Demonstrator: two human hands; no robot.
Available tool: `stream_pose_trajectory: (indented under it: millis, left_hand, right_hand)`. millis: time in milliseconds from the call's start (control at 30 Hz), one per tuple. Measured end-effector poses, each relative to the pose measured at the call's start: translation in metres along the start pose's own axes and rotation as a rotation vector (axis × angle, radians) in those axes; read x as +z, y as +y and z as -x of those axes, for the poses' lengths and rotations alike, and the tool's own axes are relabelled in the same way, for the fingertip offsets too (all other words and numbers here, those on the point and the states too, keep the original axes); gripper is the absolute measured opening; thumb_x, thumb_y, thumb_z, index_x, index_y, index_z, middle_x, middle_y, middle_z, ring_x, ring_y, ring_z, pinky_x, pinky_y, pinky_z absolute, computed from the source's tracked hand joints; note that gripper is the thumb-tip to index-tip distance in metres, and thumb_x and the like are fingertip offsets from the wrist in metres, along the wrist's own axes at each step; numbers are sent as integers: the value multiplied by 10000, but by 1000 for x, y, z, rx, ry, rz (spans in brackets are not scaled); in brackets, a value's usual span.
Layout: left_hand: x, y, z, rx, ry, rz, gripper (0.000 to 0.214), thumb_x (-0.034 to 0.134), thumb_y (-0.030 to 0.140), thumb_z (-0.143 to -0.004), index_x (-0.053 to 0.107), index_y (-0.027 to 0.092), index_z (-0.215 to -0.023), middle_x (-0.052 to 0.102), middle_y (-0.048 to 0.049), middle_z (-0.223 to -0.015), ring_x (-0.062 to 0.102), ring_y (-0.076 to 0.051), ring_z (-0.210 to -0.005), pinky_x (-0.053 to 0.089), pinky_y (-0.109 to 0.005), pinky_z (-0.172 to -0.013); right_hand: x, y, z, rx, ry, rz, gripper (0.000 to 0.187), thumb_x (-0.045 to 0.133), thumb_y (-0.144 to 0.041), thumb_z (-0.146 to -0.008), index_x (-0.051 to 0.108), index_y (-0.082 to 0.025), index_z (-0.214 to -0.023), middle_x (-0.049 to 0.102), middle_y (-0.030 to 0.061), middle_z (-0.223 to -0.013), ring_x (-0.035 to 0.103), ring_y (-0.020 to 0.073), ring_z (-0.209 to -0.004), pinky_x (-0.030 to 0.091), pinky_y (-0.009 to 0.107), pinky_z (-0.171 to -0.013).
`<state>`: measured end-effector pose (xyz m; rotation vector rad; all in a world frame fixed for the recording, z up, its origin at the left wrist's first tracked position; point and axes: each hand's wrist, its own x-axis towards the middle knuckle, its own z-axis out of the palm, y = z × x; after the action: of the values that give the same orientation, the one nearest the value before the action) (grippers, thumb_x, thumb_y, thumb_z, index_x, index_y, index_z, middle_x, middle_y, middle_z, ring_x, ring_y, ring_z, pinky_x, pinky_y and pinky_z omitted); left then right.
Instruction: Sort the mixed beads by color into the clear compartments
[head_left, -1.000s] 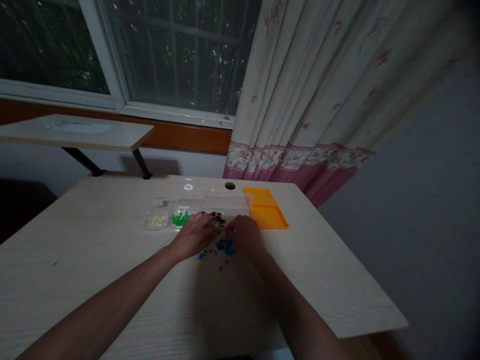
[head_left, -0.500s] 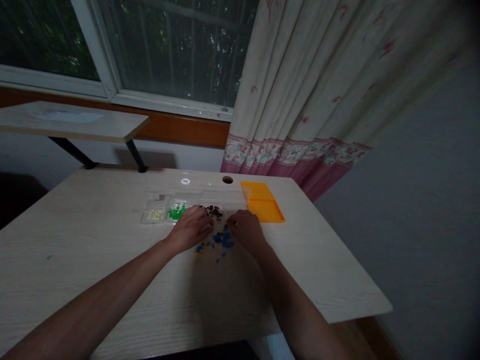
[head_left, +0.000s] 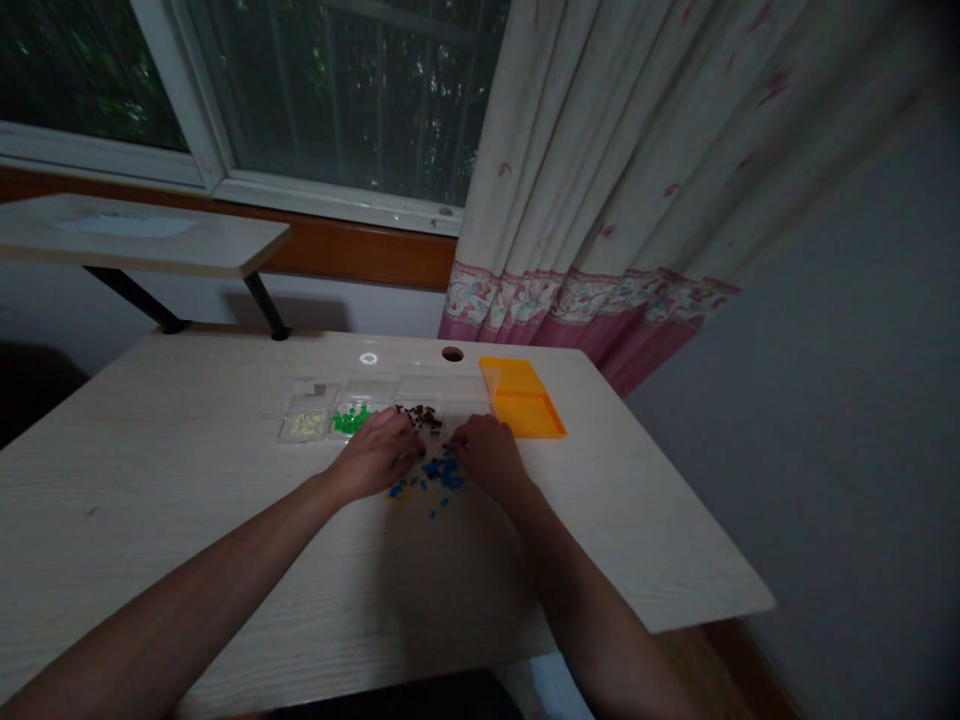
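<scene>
Both my hands rest on a pale wooden table at a small pile of blue beads. My left hand lies palm down at the pile's left side, fingers curled toward the beads. On the pile's right, my right hand has its fingers bent in a pinch at the beads; what they hold is too small to see. Just beyond the hands lies a clear compartment tray with cream beads, green beads and brown beads in separate sections.
An orange lid or tray lies right of the clear tray. A round cable hole sits near the table's far edge. A second small table stands at the left under the window. A curtain hangs behind.
The hands stay at the blue beads with only slight finger movement. The camera has shifted, so the table and tray sit a little higher in the picture.
</scene>
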<state>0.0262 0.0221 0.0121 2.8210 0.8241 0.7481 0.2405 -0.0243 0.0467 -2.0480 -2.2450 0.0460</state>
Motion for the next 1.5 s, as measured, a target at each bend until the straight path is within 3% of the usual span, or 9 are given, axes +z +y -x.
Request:
stream_pose_trajectory:
  millis: [233,433,767,867,1000,1200,1500]
  left_hand:
    - [-2,-2,1,15,-5,21,153,577,314,-900,697,247,-967,556,-55,-920,488,-215,-935,393,-353,-824]
    - [2,-4,2,42,-11,10,149,581,321,-903,691,243,-969,565,-55,-920,488,-213,-927,381,-346,-814]
    - [1,-5,1,23,-4,-5,190,524,322,-938,671,208,-895,578,-58,-892,498,-207,-902,392,-349,-802]
    - [1,-4,1,-1,47,-9,193,512,310,-944,674,209,-921,586,-63,-904,499,-210,-912,395,-353,-813]
    - [2,-7,0,-108,214,-36,195,520,327,-942,672,205,-953,591,-67,-902,485,-215,-904,395,-354,-816]
    - [2,-17,-2,-239,376,-48,212,531,353,-941,675,199,-916,579,-53,-840,502,-205,-871,392,-358,-829]
    - [10,-23,0,-275,358,-68,226,527,341,-943,707,204,-932,588,-57,-824,510,-207,-856,394,-363,-814]
  right_hand:
    - [-2,1,1,-2,-7,4,231,541,-327,-921,752,-236,-943,684,72,-967,570,203,-981,378,316,-831]
    - [2,0,0,-56,-32,-11,182,580,-262,-883,742,-286,-962,679,44,-998,551,202,-1016,366,321,-860]
    - [6,-2,-8,-92,11,-83,187,567,-300,-917,742,-256,-964,688,44,-979,553,187,-985,361,308,-857]
    - [11,-1,-12,-79,145,-185,198,563,-316,-927,739,-248,-986,692,40,-976,547,182,-982,353,302,-875]
    - [20,-2,-16,-57,310,-234,272,504,-375,-961,736,-239,-1002,688,57,-1004,527,197,-1003,318,324,-927]
    - [25,-3,-20,6,329,-219,300,479,-404,-968,735,-259,-1029,665,47,-1043,489,202,-1033,289,326,-926]
    - [23,0,-19,-40,360,-270,331,420,-378,-994,707,-252,-1098,661,44,-1034,503,186,-1009,309,308,-912]
